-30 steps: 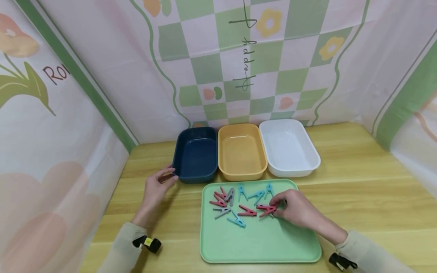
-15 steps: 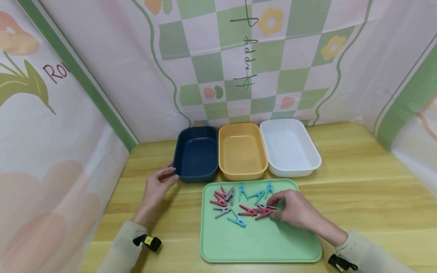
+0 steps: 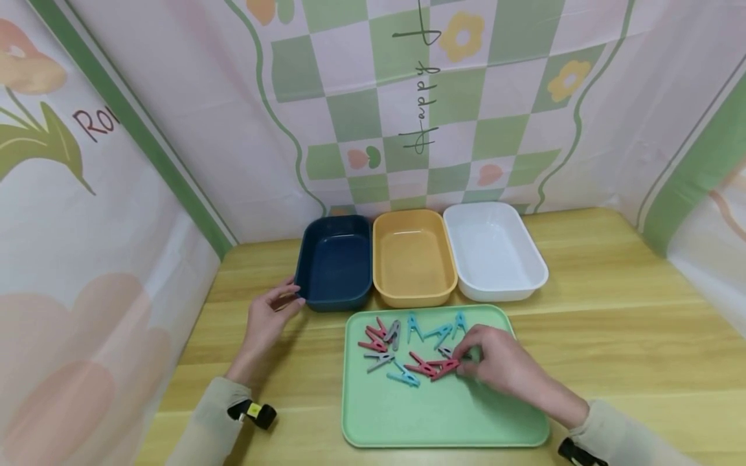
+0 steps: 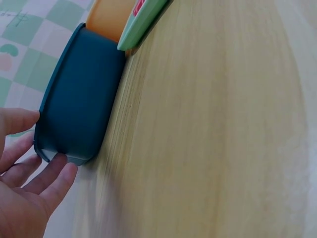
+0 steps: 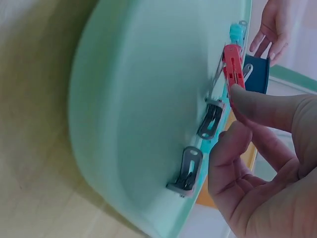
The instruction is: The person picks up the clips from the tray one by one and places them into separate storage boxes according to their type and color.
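My right hand (image 3: 495, 359) pinches a red clothespin (image 3: 446, 368) by its end, low over the green tray (image 3: 443, 417). In the head view it overlaps another red clothespin (image 3: 421, 364); whether they touch, I cannot tell. The right wrist view has the pinched clothespin (image 5: 234, 64) between thumb and index finger, with grey clothespins (image 5: 212, 119) lying nearby. Relaxed fingers of my left hand (image 3: 268, 323) touch the near left corner of the dark blue bin (image 3: 303, 259); the left wrist view shows the same hand (image 4: 25, 193) against the bin's end.
Blue clothespins (image 3: 405, 375), grey ones (image 3: 379, 360) and more red ones (image 3: 373, 342) lie on the tray's far half. Beyond the tray, a yellow bin (image 3: 415, 301) and a white bin (image 3: 501, 294) stand beside the dark blue one. Patterned cloth (image 3: 402, 103) hangs behind.
My right hand has shifted slightly left with the red clothespin, bringing it over beside the other red one. A grey clothespin now shows behind it. The left hand stays in place.
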`<action>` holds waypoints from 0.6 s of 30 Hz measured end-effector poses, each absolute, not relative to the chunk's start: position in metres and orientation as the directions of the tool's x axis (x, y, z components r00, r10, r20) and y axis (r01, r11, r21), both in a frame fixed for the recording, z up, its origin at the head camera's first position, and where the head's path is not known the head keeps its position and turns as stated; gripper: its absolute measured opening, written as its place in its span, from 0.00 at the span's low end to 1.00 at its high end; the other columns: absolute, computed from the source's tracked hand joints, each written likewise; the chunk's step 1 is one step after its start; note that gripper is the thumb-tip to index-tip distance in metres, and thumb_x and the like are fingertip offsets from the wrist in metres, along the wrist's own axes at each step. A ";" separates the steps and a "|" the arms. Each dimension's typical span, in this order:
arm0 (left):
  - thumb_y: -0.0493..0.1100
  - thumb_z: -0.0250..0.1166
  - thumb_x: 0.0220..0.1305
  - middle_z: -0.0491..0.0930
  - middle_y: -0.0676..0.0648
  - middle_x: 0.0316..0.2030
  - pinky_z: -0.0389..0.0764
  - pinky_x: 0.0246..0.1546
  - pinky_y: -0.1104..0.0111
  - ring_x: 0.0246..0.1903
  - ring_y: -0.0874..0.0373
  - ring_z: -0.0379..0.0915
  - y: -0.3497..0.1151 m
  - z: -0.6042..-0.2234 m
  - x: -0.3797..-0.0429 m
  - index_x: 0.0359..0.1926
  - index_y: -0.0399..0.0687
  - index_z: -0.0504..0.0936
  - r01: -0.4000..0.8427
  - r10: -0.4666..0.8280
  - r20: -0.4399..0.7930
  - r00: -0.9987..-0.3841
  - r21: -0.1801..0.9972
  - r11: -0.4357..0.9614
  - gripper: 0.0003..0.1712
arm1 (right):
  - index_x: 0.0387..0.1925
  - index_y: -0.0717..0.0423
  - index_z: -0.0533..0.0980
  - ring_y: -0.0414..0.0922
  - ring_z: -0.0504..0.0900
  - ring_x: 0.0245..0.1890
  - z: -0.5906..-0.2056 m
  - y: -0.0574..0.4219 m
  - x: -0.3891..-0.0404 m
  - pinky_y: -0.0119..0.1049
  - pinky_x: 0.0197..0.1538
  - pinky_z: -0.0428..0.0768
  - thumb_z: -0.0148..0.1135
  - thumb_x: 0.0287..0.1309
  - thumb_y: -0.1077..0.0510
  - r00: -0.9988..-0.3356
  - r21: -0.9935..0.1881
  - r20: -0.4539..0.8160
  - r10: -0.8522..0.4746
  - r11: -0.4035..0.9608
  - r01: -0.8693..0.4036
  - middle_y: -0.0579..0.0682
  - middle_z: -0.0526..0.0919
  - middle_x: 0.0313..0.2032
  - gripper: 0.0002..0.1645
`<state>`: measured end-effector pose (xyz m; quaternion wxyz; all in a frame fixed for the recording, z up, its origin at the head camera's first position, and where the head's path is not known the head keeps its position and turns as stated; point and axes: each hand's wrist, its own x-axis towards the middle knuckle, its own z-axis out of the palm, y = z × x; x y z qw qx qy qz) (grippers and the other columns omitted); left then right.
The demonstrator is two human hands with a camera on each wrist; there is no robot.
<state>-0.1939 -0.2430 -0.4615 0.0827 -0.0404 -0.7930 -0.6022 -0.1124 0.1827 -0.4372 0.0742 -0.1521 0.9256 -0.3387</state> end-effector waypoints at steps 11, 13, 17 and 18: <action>0.30 0.71 0.67 0.75 0.41 0.70 0.87 0.47 0.73 0.58 0.37 0.80 -0.241 -0.461 -0.193 0.56 0.28 0.84 0.146 -0.033 0.159 -0.987 0.956 0.256 0.18 | 0.38 0.48 0.89 0.43 0.78 0.38 -0.439 0.184 -0.113 0.44 0.43 0.84 0.83 0.43 0.67 -0.954 -0.595 -0.048 -0.296 0.775 -0.211 0.41 0.81 0.34 0.18; 0.30 0.72 0.67 0.75 0.41 0.70 0.87 0.47 0.74 0.58 0.37 0.80 -0.241 -0.460 -0.193 0.56 0.28 0.84 0.143 -0.036 0.157 -0.987 0.957 0.254 0.18 | 0.38 0.49 0.89 0.43 0.78 0.37 -0.438 0.185 -0.113 0.42 0.41 0.83 0.83 0.43 0.67 -0.953 -0.618 -0.046 -0.300 0.758 -0.209 0.42 0.82 0.34 0.19; 0.30 0.71 0.67 0.75 0.41 0.70 0.87 0.47 0.74 0.59 0.37 0.80 -0.242 -0.460 -0.192 0.56 0.28 0.84 0.143 -0.036 0.157 -0.987 0.957 0.253 0.18 | 0.42 0.53 0.89 0.42 0.78 0.29 -0.436 0.184 -0.111 0.36 0.31 0.81 0.84 0.42 0.66 -0.932 -0.717 -0.060 -0.358 0.665 -0.209 0.45 0.87 0.39 0.21; 0.30 0.71 0.67 0.75 0.41 0.70 0.87 0.47 0.74 0.59 0.37 0.79 -0.242 -0.460 -0.192 0.56 0.28 0.84 0.143 -0.035 0.157 -0.987 0.957 0.252 0.18 | 0.42 0.54 0.89 0.42 0.77 0.27 -0.435 0.183 -0.110 0.34 0.29 0.80 0.84 0.42 0.65 -0.926 -0.736 -0.067 -0.372 0.645 -0.206 0.47 0.88 0.40 0.21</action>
